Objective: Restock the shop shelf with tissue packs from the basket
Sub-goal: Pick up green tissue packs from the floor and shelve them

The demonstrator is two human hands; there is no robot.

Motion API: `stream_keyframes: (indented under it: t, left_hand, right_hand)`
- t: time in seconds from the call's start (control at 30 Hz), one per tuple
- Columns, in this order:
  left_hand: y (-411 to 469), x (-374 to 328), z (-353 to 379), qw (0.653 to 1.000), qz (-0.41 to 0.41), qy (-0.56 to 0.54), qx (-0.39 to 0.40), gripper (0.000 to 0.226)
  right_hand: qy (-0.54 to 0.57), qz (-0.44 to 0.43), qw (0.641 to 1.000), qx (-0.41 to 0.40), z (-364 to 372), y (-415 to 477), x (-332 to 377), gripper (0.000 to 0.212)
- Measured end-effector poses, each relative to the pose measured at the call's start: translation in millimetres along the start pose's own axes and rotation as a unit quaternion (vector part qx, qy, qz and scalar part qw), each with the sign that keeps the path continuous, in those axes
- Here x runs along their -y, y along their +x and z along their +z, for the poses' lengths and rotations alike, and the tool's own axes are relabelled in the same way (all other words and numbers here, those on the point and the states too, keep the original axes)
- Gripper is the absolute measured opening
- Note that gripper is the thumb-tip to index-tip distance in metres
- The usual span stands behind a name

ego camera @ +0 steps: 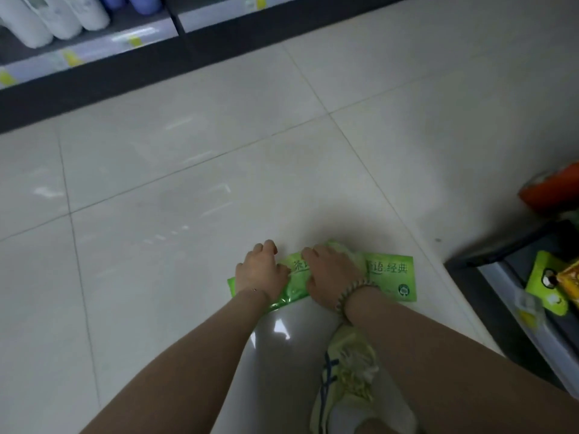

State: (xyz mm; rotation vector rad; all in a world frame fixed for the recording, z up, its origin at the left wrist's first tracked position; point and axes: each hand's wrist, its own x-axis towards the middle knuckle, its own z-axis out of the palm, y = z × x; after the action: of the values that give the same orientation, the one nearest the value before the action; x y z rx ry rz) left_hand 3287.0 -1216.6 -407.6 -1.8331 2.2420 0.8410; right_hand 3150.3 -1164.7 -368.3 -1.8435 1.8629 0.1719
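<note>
The left hand [261,272] and right hand [332,277] each clutched the glossy green plastic tissue pack [391,277] on the smooth tiled floor [188,183] (film crinkled between the grips, flat beyond them).

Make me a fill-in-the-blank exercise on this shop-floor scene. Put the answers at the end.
1. The left hand and the right hand both grip a flat pack whose colour is ____.
2. The pack lies on the tiled ____, not on a shelf.
3. The beaded bracelet is worn on the ____ wrist.
4. The bulky packages on the shelf at top left are ____ in colour.

Answers: green; floor; right; white
</note>
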Motion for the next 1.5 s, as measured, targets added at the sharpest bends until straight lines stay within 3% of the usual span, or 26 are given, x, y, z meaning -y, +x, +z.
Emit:
stream_keyframes:
  t: [0.2,0.33,0.47,0.63,0.83,0.9,1.07,1.27,1.5]
  left_hand:
    - [-1,42,37,0.995,-0.094,0.016,0.018,0.036]
    - [-3,62,50,0.99,-0.138,0.013,0.011,0.046]
    - [-5,71,60,0.985,-0.174,0.001,-0.01,0.051]
    - [-11,74,72,0.966,-0.213,-0.147,-0.029,0.055]
    - [-11,73,76,0.914,-0.277,-0.293,-0.05,0.077]
    - [-8,74,76,0.904,-0.303,-0.299,-0.046,0.076]
    - [-1,72,71,0.901,-0.328,-0.285,-0.019,0.043]
    - [-3,73,73,0.924,-0.295,-0.241,-0.032,0.046]
    - [-6,77,58,0.921,-0.297,-0.24,-0.08,0.046]
  right_hand:
    - [0.048,-0.053,0.991,0.109,54,13,14,0.023]
    - [0.083,-0.016,0.982,0.171,74,18,15,0.031]
    - [0.133,0.066,0.981,0.123,80,26,13,0.03]
    - [0.071,0.152,0.983,0.079,77,35,-5,0.048]
    - [0.072,0.233,0.967,0.074,73,37,-27,0.068]
    - [0.096,0.264,0.956,0.082,71,38,-30,0.081]
    - [0.175,0.292,0.935,0.104,71,44,-37,0.091]
    - [0.191,0.282,0.936,0.086,66,37,-34,0.098]
    - [0.202,0.288,0.936,-0.002,55,28,-15,0.089]
